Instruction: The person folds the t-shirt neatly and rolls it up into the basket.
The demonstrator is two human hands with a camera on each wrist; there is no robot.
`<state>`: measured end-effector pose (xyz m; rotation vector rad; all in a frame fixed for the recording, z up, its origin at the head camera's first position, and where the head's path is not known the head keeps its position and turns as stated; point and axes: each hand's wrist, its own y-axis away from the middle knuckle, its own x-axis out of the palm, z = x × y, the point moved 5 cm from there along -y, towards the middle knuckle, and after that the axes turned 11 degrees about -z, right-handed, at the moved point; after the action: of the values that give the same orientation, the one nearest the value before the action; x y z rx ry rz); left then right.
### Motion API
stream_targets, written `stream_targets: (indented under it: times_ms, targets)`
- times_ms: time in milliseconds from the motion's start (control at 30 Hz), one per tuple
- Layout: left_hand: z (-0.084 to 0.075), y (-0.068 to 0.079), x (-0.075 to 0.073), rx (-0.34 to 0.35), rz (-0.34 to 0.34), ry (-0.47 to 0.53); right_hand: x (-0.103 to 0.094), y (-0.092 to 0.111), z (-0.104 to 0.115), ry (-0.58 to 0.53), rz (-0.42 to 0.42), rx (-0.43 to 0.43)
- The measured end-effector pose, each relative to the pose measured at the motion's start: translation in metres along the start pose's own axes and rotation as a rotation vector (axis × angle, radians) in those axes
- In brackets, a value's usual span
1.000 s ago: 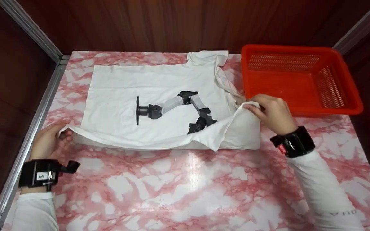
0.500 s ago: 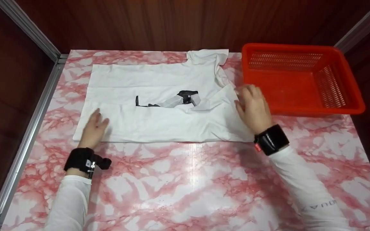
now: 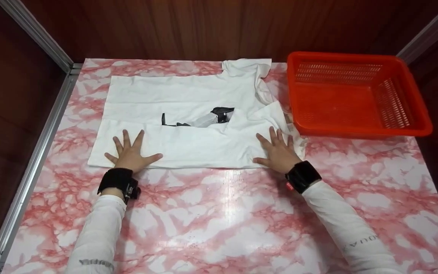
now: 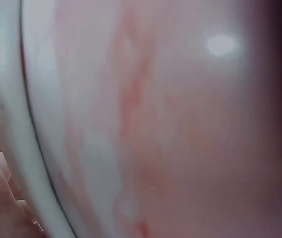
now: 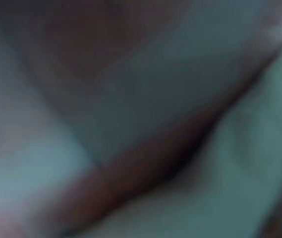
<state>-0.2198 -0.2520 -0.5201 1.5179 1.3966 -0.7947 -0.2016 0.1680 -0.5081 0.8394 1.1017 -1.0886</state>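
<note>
White fabric T-shirt (image 3: 194, 145) — likely soft, light; grip at hem (image 3: 99, 142) | left hand (image 3: 130, 158), right hand (image 3: 281, 156) — fingers apart | wrist views unclear

Print (image 3: 205, 120) on the white shirt (image 3: 158, 90) partly hidden under its fold (image 3: 188, 146)

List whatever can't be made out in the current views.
Head view: lower part of the robot-arm print, covered by the T-shirt's folded-over near side.
Head view: the T-shirt beneath the left hand and right hand, hidden by them.
Head view: lettering on the left sleeve, too small.
Right wrist view: nearly everything, blurred.
</note>
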Motion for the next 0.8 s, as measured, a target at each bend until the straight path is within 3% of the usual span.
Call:
stream_targets:
  times_ms: [100,533,800]
  targets:
    - [-0.002,0.001,-0.002,0.016,-0.004,-0.017,0.001,0.002,-0.004,0.009,0.023,0.021]
    - [0.005,0.024,-0.004,0.05,-0.05,-0.071,0.001,0.02,0.006,0.05,-0.03,-0.028]
    - [0.007,0.041,0.0,0.082,-0.058,-0.093,-0.002,0.046,0.01,0.054,-0.082,-0.066]
